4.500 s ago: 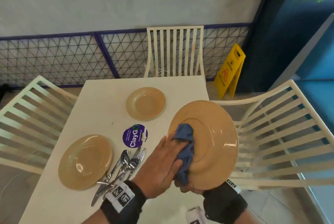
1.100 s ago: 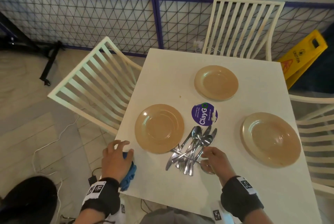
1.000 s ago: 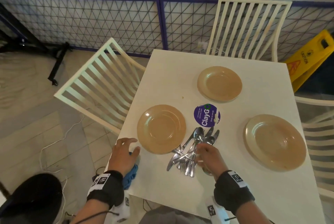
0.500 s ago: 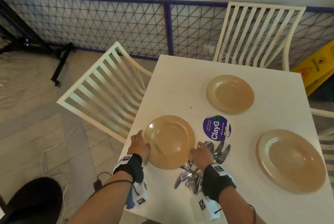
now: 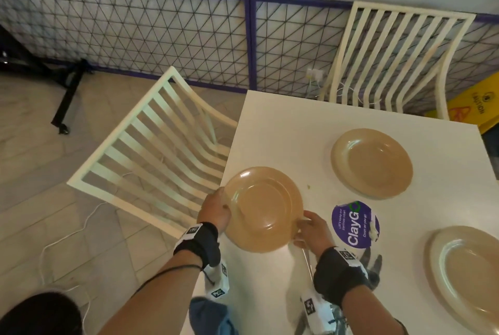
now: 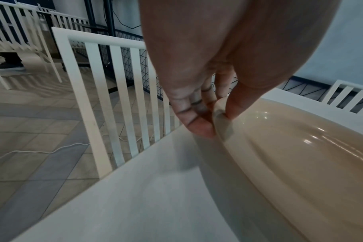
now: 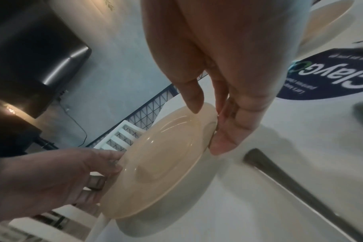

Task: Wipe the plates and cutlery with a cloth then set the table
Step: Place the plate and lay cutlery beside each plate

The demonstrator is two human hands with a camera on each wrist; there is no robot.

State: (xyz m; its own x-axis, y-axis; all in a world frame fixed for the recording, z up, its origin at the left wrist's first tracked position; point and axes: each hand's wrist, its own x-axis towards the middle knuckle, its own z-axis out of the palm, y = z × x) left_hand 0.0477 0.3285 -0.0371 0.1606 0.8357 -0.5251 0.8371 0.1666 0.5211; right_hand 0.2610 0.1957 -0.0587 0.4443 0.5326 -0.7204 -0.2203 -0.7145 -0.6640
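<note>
Both hands hold the tan plate (image 5: pixel 263 209) near the table's left edge, and it hangs slightly tilted just above the white table (image 5: pixel 297 124). My left hand (image 5: pixel 216 210) pinches its left rim, thumb on top and fingers beneath (image 6: pixel 203 127). My right hand (image 5: pixel 310 229) pinches the right rim (image 7: pixel 209 127) of the plate (image 7: pixel 162 163). The blue cloth (image 5: pixel 210 315) lies at the near table edge under my left forearm. The pile of cutlery (image 5: pixel 374 267) is mostly hidden behind my right wrist. One handle (image 7: pixel 300 188) shows in the right wrist view.
Two more tan plates stand on the table, one at the far side (image 5: pixel 371 163) and one at the right (image 5: pixel 469 275). A purple round sticker (image 5: pixel 355 225) lies between them. Cream slatted chairs stand at the left (image 5: pixel 162 153) and far side (image 5: pixel 391 59). A yellow caution sign (image 5: pixel 480 102) stands at the far right.
My left hand left the cloth and my right hand left the cutlery. Both took hold of the left plate's rims, and it now hangs slightly raised. The camera moved closer.
</note>
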